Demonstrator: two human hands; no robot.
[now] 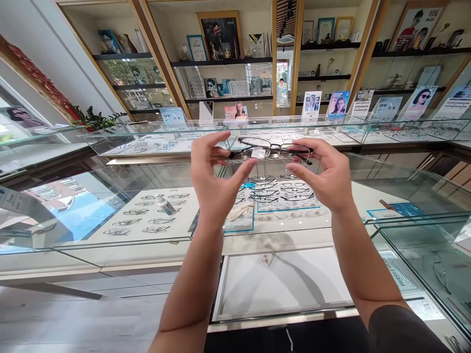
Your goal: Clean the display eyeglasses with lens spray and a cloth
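A pair of eyeglasses [275, 146] with a dark upper rim and clear lenses is raised above the glass counter. A small white tag [259, 153] hangs at its left lens. My right hand [327, 174] grips the right side of the frame between thumb and fingers. My left hand [215, 176] is at the other side, with thumb and forefinger wide apart. One dark temple tip lies beside its fingers; I cannot tell whether they touch. The left thumb tip is just below the tag.
Beneath is a glass display counter [176, 240] with rows of eyeglasses [296, 191] and a small white bottle [166, 205]. A white tray [294, 274] lies nearer, holding a small patterned piece [267, 258]. Behind stand another glass case [162, 128] and wall shelves [228, 61].
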